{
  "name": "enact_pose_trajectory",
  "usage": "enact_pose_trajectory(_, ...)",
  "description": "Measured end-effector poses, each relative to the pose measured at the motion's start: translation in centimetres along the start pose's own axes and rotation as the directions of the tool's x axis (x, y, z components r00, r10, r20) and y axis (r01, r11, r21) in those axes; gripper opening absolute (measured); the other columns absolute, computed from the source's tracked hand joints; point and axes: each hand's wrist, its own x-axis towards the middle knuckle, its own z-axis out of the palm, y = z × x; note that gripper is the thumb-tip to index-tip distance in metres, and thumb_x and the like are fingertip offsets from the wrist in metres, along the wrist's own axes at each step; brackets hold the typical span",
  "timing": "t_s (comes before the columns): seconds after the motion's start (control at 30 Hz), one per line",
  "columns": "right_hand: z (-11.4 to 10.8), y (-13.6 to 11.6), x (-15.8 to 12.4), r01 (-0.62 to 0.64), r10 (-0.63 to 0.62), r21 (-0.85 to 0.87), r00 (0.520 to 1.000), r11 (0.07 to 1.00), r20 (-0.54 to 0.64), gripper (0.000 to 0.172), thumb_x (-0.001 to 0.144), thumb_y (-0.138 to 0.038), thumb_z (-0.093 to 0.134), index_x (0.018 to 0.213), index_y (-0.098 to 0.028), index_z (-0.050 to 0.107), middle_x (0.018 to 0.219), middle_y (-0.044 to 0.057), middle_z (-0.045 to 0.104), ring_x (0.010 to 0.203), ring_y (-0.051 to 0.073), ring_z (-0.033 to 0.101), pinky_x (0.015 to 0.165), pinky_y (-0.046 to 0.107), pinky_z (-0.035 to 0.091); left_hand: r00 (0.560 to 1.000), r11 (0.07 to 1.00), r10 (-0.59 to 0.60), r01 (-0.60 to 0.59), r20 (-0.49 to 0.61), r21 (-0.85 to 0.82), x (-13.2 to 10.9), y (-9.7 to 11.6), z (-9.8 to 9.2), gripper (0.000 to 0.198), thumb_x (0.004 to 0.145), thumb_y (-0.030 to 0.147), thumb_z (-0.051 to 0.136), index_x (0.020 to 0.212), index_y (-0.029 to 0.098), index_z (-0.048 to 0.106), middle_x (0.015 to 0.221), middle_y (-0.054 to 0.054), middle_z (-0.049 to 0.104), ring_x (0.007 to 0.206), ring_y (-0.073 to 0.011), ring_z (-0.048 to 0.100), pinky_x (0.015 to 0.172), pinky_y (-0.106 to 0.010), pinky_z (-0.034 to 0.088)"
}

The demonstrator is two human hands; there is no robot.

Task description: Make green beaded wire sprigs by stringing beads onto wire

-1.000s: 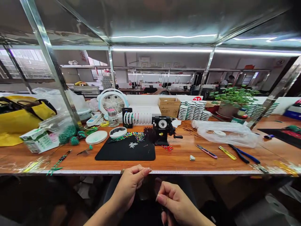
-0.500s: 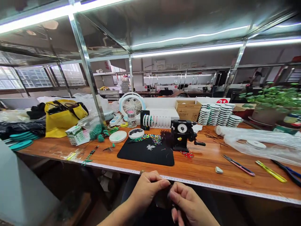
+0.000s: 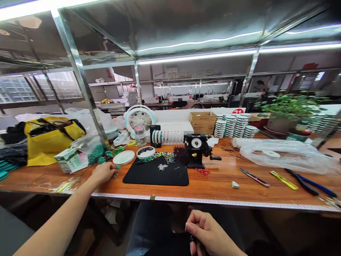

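- Head view: we take the black mat [image 3: 149, 177] on the wooden surface [image 3: 213, 190] as the reference for all locations.
- Left hand [image 3: 104, 173]: we locate it to the left of the mat, fingers bent downward at the small green piece [image 3: 117, 167]. We cannot tell whether the fingertips grip it or only meet it.
- Small green piece: we find it just beside the mat's left edge, with thin wire-like ends near the fingertips.
- Right hand [image 3: 204, 231]: we locate it nearer to us than the mat and slightly to its right, off the surface. Its fingers are curled, thumb against the index finger. A dark bit shows below the thumb; we cannot tell what it is or whether it is held.
- On the mat: we note multicoloured beads [image 3: 168, 157] along the far edge and a silvery-white cluster [image 3: 162, 166] near the middle.
- Left of the mat, toward its far corner: we see a white round dish [image 3: 124, 158].
- At the mat's right edge: we identify a black machine [image 3: 195, 158] with a dial and crank.
- Farther right of the mat: we see a slim cutter [image 3: 254, 177], a yellow tool [image 3: 283, 180] and blue-and-black pliers [image 3: 303, 182].
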Motion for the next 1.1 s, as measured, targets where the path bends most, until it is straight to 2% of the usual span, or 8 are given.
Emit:
enact_pose_trajectory(0.1,-0.7,0.0,-0.1,-0.017,0.017,0.009,1.000,1.000,0.001,0.038,0.073,-0.053,0.056,0.080,-0.019,0.042,0.041,-0.006,0.053,0.028,0.006,0.042,0.028,0.012,0.028,1.000,0.972,0.031,-0.031,-0.005,-0.235,-2.7,1.7,1.7,0.019,0.066,0.034,0.063,0.076,0.018,0.057,0.074,-0.005,0.063,0.080,-0.0255,0.058,0.070,-0.032,0.043)
enact_pose_trajectory(0.2,-1.4,-0.6,-0.1,0.064,-0.063,0.025,0.997,0.998,-0.041,0.038,0.074,-0.052,0.057,0.079,-0.018,0.043,0.046,-0.002,0.058,0.028,0.008,0.044,0.026,0.014,0.029,0.982,0.800,0.093,0.025,0.165,-0.600,-8.8,5.5,5.1,0.027,0.075,0.040,0.058,0.090,0.019,0.055,0.081,-0.004,0.063,0.074,-0.0173,0.060,0.068,-0.028,0.047)
enact_pose_trajectory(0.27,-1.5,-1.3,0.1,0.175,-0.165,0.059,0.976,0.983,-0.140,0.037,0.076,-0.052,0.056,0.078,-0.017,0.044,0.052,0.000,0.061,0.030,0.008,0.047,0.028,0.014,0.029,0.861,0.459,0.101,0.404,0.498,-0.792,-13.7,8.6,7.8,0.027,0.068,0.032,0.071,0.084,0.016,0.058,0.073,-0.002,0.060,0.064,-0.0126,0.056,0.063,-0.024,0.046)
enact_pose_trajectory(0.33,-1.2,-1.8,0.1,0.311,-0.279,0.077,0.919,0.947,-0.278,0.034,0.079,-0.049,0.055,0.077,-0.016,0.046,0.057,0.000,0.061,0.034,0.006,0.047,0.031,0.014,0.030,0.679,0.274,0.191,0.657,0.709,-0.702,-17.7,11.2,10.4,0.021,0.068,0.027,0.073,0.081,0.015,0.060,0.068,0.000,0.056,0.057,-0.0087,0.051,0.051,-0.019,0.041)
enact_pose_trajectory(0.43,-0.7,-1.7,0.1,0.436,-0.386,0.040,0.833,0.899,-0.397,0.031,0.083,-0.045,0.054,0.078,-0.014,0.052,0.054,-0.003,0.056,0.038,0.005,0.044,0.035,0.015,0.030,0.612,0.092,0.262,0.754,0.746,-0.650,-20.7,13.0,13.1,0.013,0.073,0.023,0.069,0.080,0.014,0.063,0.069,0.000,0.055,0.054,-0.0054,0.047,0.046,-0.016,0.035)
enact_pose_trajectory(0.6,-0.1,0.0,0.0,0.478,-0.413,0.073,0.819,0.876,-0.399,0.026,0.085,-0.040,0.055,0.080,-0.014,0.055,0.052,-0.005,0.049,0.038,0.003,0.036,0.036,0.015,0.028,0.616,0.100,0.264,0.748,0.742,-0.656,-21.1,12.6,14.5,0.011,0.076,0.022,0.067,0.075,0.011,0.065,0.068,-0.002,0.057,0.057,-0.0069,0.048,0.050,-0.018,0.038)
enact_pose_trajectory(0.8,0.6,0.5,-0.5,0.428,-0.409,0.096,0.896,0.898,-0.172,0.029,0.079,-0.040,0.061,0.074,-0.011,0.059,0.070,0.004,0.062,0.048,0.008,0.052,0.043,0.019,0.042,0.653,-0.016,0.211,0.746,0.727,-0.666,-21.0,12.0,14.2,0.010,0.078,0.018,0.064,0.086,0.012,0.064,0.076,-0.004,0.061,0.067,-0.0092,0.054,0.065,-0.022,0.046)
enact_pose_trajectory(1.1,-0.1,-1.3,0.0,0.330,-0.330,-0.060,0.884,0.942,-0.330,0.028,0.078,-0.037,0.062,0.070,-0.010,0.061,0.055,0.000,0.058,0.040,0.004,0.039,0.039,0.017,0.029,0.615,0.092,0.324,0.736,0.719,-0.671,-21.3,12.1,13.8,0.013,0.082,0.026,0.058,0.077,0.015,0.054,0.056,0.005,0.040,0.046,-0.0074,0.043,0.039,-0.018,0.040)
